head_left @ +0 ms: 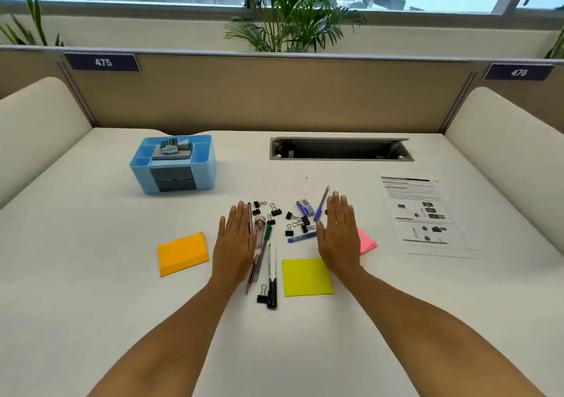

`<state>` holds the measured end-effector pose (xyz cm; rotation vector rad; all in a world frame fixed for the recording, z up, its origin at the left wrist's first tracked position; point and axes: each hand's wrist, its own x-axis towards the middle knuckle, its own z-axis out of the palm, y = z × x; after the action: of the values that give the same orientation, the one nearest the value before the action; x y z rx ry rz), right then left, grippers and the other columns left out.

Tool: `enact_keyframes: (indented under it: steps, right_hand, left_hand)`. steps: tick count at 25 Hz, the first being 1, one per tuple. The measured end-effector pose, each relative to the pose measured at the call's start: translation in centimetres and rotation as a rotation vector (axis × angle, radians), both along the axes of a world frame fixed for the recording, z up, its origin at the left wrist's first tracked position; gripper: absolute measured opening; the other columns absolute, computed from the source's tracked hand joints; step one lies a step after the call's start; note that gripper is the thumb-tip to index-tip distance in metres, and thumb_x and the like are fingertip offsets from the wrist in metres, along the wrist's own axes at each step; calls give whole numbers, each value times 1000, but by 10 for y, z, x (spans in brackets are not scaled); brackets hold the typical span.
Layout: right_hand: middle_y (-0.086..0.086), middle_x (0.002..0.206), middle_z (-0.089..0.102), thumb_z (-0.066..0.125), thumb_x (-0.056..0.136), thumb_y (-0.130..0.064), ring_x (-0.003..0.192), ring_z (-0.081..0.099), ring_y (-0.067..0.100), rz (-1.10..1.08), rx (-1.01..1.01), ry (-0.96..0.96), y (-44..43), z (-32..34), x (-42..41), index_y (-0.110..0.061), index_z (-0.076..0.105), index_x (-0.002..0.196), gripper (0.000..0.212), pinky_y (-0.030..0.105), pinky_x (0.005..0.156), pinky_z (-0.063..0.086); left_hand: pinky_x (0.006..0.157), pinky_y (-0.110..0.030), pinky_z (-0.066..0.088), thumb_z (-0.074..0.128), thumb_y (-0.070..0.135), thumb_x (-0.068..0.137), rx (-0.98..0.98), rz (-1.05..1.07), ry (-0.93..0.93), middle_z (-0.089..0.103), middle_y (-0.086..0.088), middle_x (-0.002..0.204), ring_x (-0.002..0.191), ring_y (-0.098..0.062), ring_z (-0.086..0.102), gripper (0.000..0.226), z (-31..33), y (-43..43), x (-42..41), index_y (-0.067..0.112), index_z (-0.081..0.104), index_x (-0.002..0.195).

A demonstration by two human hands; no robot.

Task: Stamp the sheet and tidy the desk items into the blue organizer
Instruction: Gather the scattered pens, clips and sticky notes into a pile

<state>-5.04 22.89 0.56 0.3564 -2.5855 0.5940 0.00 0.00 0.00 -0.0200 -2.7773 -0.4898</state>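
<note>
Progress: seeming to be at the very beginning, with no stamp mark visible on the sheet (424, 213) and the loose items lying spread out on the surface (91, 274).

Sheet: lying flat at the right, printed side up, well apart from the blue organizer (139, 176) and from both hands.

Blue organizer: standing at the far left of the surface, carrying a grey pad (183, 154) on its top with a small green and white object (169, 146) on it. Possibly being the stamp with its ink pad, but too small for telling.

Stamping left: probably needing the stamp to be fetched first, then pressed on the sheet.

Tidying left: moving into the organizer the binder clips (276, 212), the pencil (251, 274), the green pen (266, 238), the black marker (272, 277), the two blue pens (322, 202), the small blue box (305, 208), and the orange (182, 253), yellow (306, 277) and pink (367, 241) note pads.

Left hand (235, 238): stretching out flat, fingers straight and together, gripping nothing. Lying just beside the pencil and the green pen, perhaps touching them.

Right hand (338, 234): stretching out flat in the same way, fingers straight, holding nothing. Covering part of the pink note pad, with one blue pen just beside it.

Contact: hovering over or resting on the surface, not possible to tell which.
</note>
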Motion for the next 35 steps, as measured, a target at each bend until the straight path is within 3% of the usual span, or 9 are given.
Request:
enact_keyframes:
  steps: [3, 5, 13, 16, 21, 25, 28, 31, 35]
  right_hand:
    - [13, 153, 27, 27, 95, -36, 144, 19, 25, -71, 13, -71, 8, -11, 8, -1, 31, 144, 60, 37, 118, 13]
    - [12, 152, 30, 26, 95, -37, 143, 21, 27, -131, 53, -109, 12, -20, 12, -2, 33, 144, 60, 38, 118, 13]
    - [17, 150, 33, 30, 93, -39, 140, 27, 32, -241, 47, -312, 19, -38, 13, -1, 29, 145, 64, 47, 117, 17]
    - [14, 152, 29, 30, 95, -38, 143, 22, 28, -173, 50, -311, 17, -36, 17, -2, 24, 146, 63, 41, 118, 11]
    - [4, 155, 26, 31, 100, -34, 144, 18, 15, 58, -68, -321, 16, -34, 24, -10, 23, 148, 54, 24, 115, 7]
    - [9, 145, 43, 33, 96, -35, 137, 34, 24, 8, -149, -159, 22, -24, 3, -8, 42, 139, 51, 33, 114, 23]
    - [10, 152, 32, 41, 98, -36, 140, 26, 28, -82, -159, -247, 19, -19, -31, -14, 37, 143, 51, 39, 115, 22]
    - [12, 157, 17, 40, 98, -40, 143, 17, 31, -66, -71, -392, 14, -19, -63, -21, 27, 147, 54, 44, 116, 16]
    - [15, 153, 26, 17, 92, -55, 137, 27, 35, 50, 178, -376, 2, -21, -77, -33, 31, 144, 59, 54, 111, 20]
  left_hand:
    - [117, -42, 10, 20, 26, 96, -69, 42, -15, 29, -12, 152, 141, -27, 25, 55, -13, -4, 14, 3, 29, 145]
    - [116, -42, 13, 18, 30, 96, -86, 59, -44, 36, -13, 149, 139, -27, 30, 56, -22, -5, 22, 4, 35, 142]
    - [117, -41, 6, 8, 47, 94, -44, 78, -90, 17, -4, 156, 145, -20, 11, 66, -35, -9, 26, 13, 22, 148]
    - [118, -38, 4, 6, 49, 92, 22, 61, -89, 13, 0, 157, 145, -16, 7, 68, -34, -8, 27, 14, 19, 149]
    - [118, -32, -4, 13, 53, 92, 337, 101, -81, 12, 0, 157, 145, -14, 5, 70, -24, -2, 29, 13, 18, 149]
    - [119, -39, 1, 26, 46, 93, 82, -115, -44, 14, -1, 157, 145, -15, 9, 63, -8, 32, 38, 14, 25, 147]
    - [117, -45, 8, 36, 43, 92, -131, -347, -27, 23, -2, 155, 143, -20, 21, 56, -8, 75, 47, 15, 38, 141]
    - [117, -51, 8, 32, 51, 92, -241, -364, -103, 18, 0, 157, 144, -21, 17, 59, -15, 100, 46, 21, 35, 143]
    - [115, -55, 13, 34, 55, 91, -313, -339, -129, 23, -2, 156, 142, -25, 24, 60, -19, 94, 38, 23, 36, 142]
